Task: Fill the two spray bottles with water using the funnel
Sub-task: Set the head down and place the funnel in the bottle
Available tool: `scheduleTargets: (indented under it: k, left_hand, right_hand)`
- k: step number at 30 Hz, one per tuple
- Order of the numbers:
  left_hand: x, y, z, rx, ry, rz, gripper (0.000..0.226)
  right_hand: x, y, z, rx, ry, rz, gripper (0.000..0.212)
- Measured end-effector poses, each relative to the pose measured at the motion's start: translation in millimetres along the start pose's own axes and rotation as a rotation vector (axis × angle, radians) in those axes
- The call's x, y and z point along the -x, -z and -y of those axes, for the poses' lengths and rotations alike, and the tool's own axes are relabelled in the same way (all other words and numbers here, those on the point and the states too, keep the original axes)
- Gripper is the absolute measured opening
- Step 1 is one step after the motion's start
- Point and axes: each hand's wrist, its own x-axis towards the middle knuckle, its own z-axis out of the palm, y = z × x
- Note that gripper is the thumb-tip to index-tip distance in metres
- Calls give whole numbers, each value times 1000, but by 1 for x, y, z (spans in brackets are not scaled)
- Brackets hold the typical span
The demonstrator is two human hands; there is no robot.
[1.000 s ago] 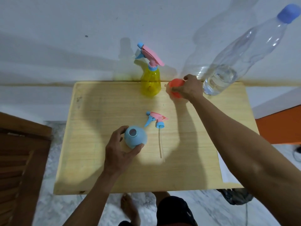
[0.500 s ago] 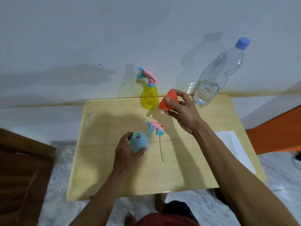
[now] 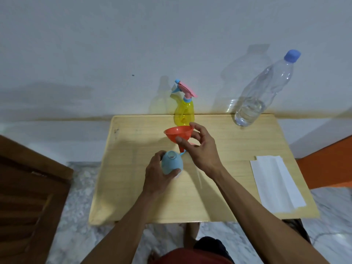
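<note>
Funnel [image 3: 178, 132] carried upright above the table [image 3: 238, 141], spout just beside the open neck of the blue spray bottle [image 3: 172, 163]. Seating step in hand; next calls for lowering the spout squarely into the neck. Right hand [image 3: 198, 147] pinching the rim between thumb and fingertips, remaining fingers loose; left hand [image 3: 158, 174] wrapped round the bottle.

We count two spray bottles, one yellow [image 3: 184, 113] and one blue [image 3: 172, 164], one funnel [image 3: 178, 133], one water bottle [image 3: 262, 92].

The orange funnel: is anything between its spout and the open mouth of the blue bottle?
Nothing visible. The right hand holds the orange funnel with its spout just right of the blue bottle, whose uncapped mouth is open, steadied by the left hand.
</note>
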Motion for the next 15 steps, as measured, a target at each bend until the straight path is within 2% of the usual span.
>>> scheduleTargets:
  k: [3,8,15]
  left_hand:
    - [1,0,1,18,9,-3,71]
    - [2,0,3,43,23,7,70]
    - [3,1,4,79,59,13,70]
  right_hand:
    - [4,-5,-10,-38,-10,8,77]
    - [9,-15,-16,-76,-10,37,93]
    - [14,-17,-28,49,20,63,85]
